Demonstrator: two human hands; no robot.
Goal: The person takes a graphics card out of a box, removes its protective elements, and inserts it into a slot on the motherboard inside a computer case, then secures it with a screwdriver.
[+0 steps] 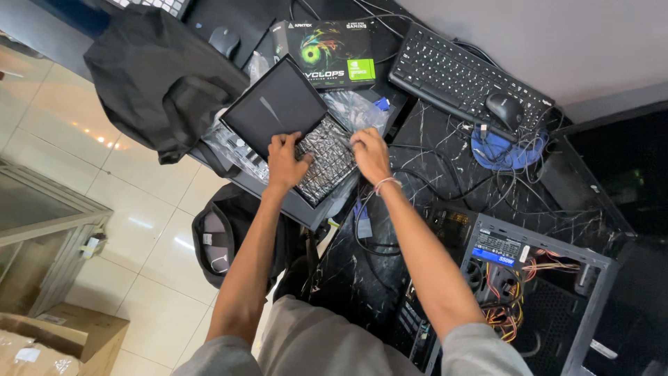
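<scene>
While both hands rest on it, the silvery anti-static bag [325, 161] lies in the middle of the frame, inside an open black box [300, 207] at the edge of the desk [445, 150]. The bag is wrinkled and shiny, and something flat seems to be inside it. Its long side runs from the upper right down to the lower left of the frame.

The left hand [286, 161] lies on the left edge of the bag, with its fingers [295, 139] bent and pressing on the bag where it meets the black lid [276, 106]. The right hand [371, 154] lies on the upper right end of the bag, with its fingers [360, 138] curled over that edge. Both hands touch the bag, so neither one is nearer. I cannot tell if they grip it tight or just press on it.

The black lid leans just above and to the left of the bag, tilted like a diamond. A clear plastic bag [356, 109] sits just beside the right hand. A graphics card box [332, 54] with green on it lies above that.

The desk is dark with thin white lines and many black cables [424, 177]. A black keyboard [459, 71] and a mouse [504, 108] are in the upper right. An open computer case [529, 292] with coloured wires is at the lower right. The floor [83, 181] has pale tiles, with a black bag [156, 73] at the upper left.
</scene>
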